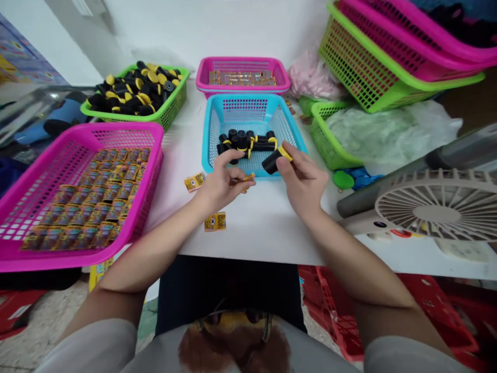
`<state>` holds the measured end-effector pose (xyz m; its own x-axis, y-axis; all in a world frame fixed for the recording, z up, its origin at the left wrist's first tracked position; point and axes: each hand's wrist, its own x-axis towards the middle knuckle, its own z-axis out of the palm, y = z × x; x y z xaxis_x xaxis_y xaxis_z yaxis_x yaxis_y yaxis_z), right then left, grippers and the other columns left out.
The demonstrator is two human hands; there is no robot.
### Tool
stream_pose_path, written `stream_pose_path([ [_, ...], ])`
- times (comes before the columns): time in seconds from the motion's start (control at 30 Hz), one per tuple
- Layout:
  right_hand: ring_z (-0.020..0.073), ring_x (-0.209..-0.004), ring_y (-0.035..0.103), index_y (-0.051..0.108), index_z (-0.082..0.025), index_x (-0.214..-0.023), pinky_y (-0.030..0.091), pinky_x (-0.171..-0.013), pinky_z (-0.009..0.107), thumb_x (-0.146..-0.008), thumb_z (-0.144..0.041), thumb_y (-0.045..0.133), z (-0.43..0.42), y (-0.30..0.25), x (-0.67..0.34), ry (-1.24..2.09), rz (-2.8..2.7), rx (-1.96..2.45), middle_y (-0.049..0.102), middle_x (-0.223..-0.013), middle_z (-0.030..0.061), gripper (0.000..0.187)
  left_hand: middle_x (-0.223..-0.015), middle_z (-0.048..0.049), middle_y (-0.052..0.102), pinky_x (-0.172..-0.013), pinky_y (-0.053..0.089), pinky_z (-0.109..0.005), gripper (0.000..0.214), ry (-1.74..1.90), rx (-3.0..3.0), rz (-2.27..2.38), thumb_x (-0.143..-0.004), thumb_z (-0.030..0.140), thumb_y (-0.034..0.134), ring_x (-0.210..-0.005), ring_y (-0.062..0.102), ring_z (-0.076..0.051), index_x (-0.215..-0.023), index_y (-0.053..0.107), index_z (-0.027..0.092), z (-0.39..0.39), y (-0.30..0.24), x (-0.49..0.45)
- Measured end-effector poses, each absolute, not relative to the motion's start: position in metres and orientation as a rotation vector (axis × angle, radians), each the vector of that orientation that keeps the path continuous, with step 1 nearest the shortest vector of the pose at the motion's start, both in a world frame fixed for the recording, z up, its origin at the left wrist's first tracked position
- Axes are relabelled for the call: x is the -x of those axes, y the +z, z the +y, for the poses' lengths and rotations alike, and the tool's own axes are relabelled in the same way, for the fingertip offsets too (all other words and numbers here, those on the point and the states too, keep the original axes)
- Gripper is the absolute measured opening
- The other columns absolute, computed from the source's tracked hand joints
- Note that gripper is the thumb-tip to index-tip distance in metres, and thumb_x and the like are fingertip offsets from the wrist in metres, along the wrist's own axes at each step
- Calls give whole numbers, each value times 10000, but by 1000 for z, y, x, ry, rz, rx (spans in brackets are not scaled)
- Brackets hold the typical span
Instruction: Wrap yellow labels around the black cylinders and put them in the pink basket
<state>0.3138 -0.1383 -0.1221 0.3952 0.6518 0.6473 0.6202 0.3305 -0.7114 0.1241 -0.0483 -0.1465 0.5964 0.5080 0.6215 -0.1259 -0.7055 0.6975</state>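
Note:
My right hand [305, 178] grips a black tube with a yellow cap [275, 159] just in front of the blue basket [217, 111]. My left hand [221, 181] pinches a small yellow packet [246, 178] beside it, fingers curled. Inside the blue basket lie several black tubes with yellow caps [246, 142]. Two more yellow packets [194, 182] [215, 221] lie on the white table near my left hand.
A pink basket [39, 259] of packets sits at the left. A green basket [171, 106] of black and yellow tubes and a pink basket [243, 65] stand behind. At the right are green and pink baskets [368, 77], plastic bags and a small fan [435, 207].

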Motion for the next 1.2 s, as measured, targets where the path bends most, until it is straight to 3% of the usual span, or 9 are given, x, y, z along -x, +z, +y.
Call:
stream_pose_path([
  [0.23,260,-1068,747,764,-342,-1232,616,-993,489,-958,-661,573,-145,-123,-311,99,-1346,1373,790,-1171,56,462,-781,70,602,-578,509,-156,318,1259,-2417,421,-1036,382,607,-622,628,-59,-1266,454,224,-43,-150,-118],
  [0.37,260,-1063,747,770,-336,-1208,616,-993,494,-952,-665,587,-145,-123,-310,122,-1371,1318,790,-1151,61,456,-695,99,576,-492,426,-144,266,1357,-2371,453,-1080,404,520,-516,584,-48,-1232,386,230,-47,-150,-118],
  [0.53,274,-1092,753,781,-320,-1156,629,-973,499,-937,-712,572,-141,-126,-310,127,-1275,1316,798,-1142,48,495,-810,40,683,-567,529,-212,367,1324,-2359,345,-1093,464,481,-612,727,-100,-1311,338,206,-54,-157,-120],
  [0.67,278,-1142,753,796,-303,-891,636,-963,490,-994,-697,466,-141,-130,-307,171,-1236,1335,806,-1059,34,524,-906,-5,743,-628,572,-223,319,1288,-2402,286,-1107,358,450,-776,795,-137,-1368,329,219,-53,-164,-119],
  [0.77,278,-1219,733,757,-314,-766,642,-927,463,-1018,-689,412,-144,-132,-303,223,-1250,1328,799,-968,28,568,-951,-10,740,-641,577,-214,326,1297,-2367,278,-1100,356,472,-838,805,-144,-1367,330,234,-51,-166,-119],
  [0.97,269,-1176,758,665,-288,-591,649,-903,447,-957,-740,509,-146,-134,-297,364,-1193,1267,763,-801,7,602,-1147,-61,651,-719,622,-267,313,1320,-2414,396,-1113,437,415,-888,810,-152,-1323,309,231,-49,-166,-120],
  [1.1,300,-1259,718,646,-283,-573,641,-893,447,-903,-797,540,-143,-138,-292,521,-1158,1246,763,-813,36,620,-1111,-51,672,-693,626,-256,357,1370,-2401,445,-1105,501,418,-898,813,-156,-1324,309,240,-51,-163,-119],
  [1.2,302,-1186,747,621,-278,-557,633,-920,465,-886,-830,524,-143,-138,-288,545,-1141,1299,739,-741,38,650,-1072,-26,701,-648,609,-228,340,1424,-2355,359,-1107,479,437,-873,813,-141,-1337,314,261,-52,-162,-120],
])
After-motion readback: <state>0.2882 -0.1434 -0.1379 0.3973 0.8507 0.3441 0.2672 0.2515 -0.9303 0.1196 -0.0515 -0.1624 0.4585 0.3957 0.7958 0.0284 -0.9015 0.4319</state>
